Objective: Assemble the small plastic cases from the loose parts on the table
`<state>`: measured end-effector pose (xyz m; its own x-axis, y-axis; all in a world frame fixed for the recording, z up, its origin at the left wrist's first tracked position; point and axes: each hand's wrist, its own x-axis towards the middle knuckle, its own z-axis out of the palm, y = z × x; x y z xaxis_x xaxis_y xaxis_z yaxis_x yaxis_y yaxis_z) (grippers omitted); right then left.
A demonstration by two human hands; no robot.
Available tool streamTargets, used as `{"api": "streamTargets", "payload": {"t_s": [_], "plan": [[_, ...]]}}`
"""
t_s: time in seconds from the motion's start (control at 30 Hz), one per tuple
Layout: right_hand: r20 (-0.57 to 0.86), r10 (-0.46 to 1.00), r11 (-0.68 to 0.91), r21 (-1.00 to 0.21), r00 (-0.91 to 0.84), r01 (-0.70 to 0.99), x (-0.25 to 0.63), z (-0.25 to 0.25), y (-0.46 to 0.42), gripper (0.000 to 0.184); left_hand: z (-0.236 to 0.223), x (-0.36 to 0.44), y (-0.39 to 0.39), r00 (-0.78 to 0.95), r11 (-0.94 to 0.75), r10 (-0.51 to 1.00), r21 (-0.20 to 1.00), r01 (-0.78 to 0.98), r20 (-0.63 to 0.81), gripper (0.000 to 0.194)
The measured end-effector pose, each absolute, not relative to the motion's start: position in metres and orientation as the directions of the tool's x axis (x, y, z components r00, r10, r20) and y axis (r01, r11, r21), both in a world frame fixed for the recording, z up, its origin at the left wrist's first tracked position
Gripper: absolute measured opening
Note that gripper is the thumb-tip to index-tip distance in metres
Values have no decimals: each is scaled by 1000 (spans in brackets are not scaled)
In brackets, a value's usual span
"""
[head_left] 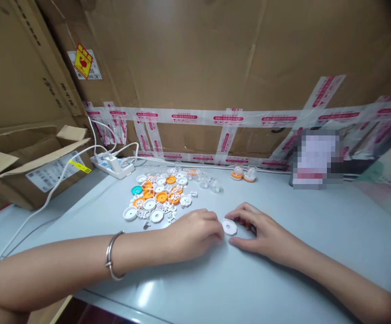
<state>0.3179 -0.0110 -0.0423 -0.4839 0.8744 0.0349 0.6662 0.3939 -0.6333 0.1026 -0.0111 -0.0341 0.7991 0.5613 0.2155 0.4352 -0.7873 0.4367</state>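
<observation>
A white plastic disc (233, 230) with a scalloped edge and a round centre hole is on the table between my hands. My left hand (198, 233), a silver bangle at its wrist, has its fingers curled down beside the disc's left edge. Its fingertips are hidden, so I cannot tell what they grip. Around the disc's right side, my right hand (264, 228) holds thumb and forefinger apart, its other fingers bent. Left of the disc is a loose pile of white wheel-like parts (156, 216), orange round caps (161, 197) and one teal cap (136, 190).
Clear plastic domes (204, 182) lie behind the pile. Two orange-and-white capsules (237, 173) stand farther back. A white power strip (114, 168) with cables and an open cardboard box (43, 168) are at left. A blurred phone-like object (316, 157) stands at right, before a large taped carton (188, 67).
</observation>
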Motion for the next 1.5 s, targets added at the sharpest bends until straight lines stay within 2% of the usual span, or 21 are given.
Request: {"api": "streamTargets", "payload": {"t_s": [0.17, 0.47, 0.67, 0.77, 1.07, 1.5], "plan": [[87, 876, 413, -646, -475, 643, 317, -46, -13, 17, -41, 115, -6, 800, -791, 556, 438, 427, 225, 13], [124, 921, 338, -727, -370, 597, 314, -41, -13, 23, -42, 90, -6, 685, -682, 684, 552, 480, 249, 20], [204, 853, 470, -701, -481, 537, 304, -42, -29, 22, -44, 88, -5, 669, -661, 699, 585, 469, 253, 36], [226, 841, 497, -681, -491, 538, 302, -45, -32, 22, -45, 90, -8, 677, -669, 691, 579, 466, 254, 36], [181, 859, 466, -664, -479, 585, 303, -47, -27, 23, -48, 91, -10, 691, -659, 690, 583, 476, 215, 25], [143, 870, 436, -671, -472, 600, 301, -49, -26, 22, -49, 92, -11, 682, -634, 709, 589, 502, 182, 23]]}}
